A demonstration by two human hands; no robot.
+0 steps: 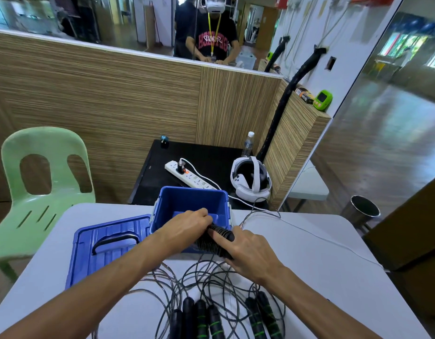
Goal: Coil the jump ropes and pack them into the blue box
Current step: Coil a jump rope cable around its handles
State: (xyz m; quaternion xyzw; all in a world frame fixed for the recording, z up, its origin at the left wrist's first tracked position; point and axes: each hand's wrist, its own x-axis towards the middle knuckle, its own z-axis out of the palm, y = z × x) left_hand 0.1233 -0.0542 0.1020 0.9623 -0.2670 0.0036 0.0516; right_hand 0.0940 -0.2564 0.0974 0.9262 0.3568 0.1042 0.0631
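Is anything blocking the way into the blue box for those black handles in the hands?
Nothing visible does. The blue box is open, its lid lying beside it. The left hand and right hand hold the black handles right at its near rim.

Glossy blue plastic box (187, 201), ribbed blue plastic lid (106, 243); matt black ribbed foam handles (218, 238); thin shiny clear-coated rope cords (204, 272); smooth matt grey table top (321, 277); striped wood-grain wall panel (101, 99)
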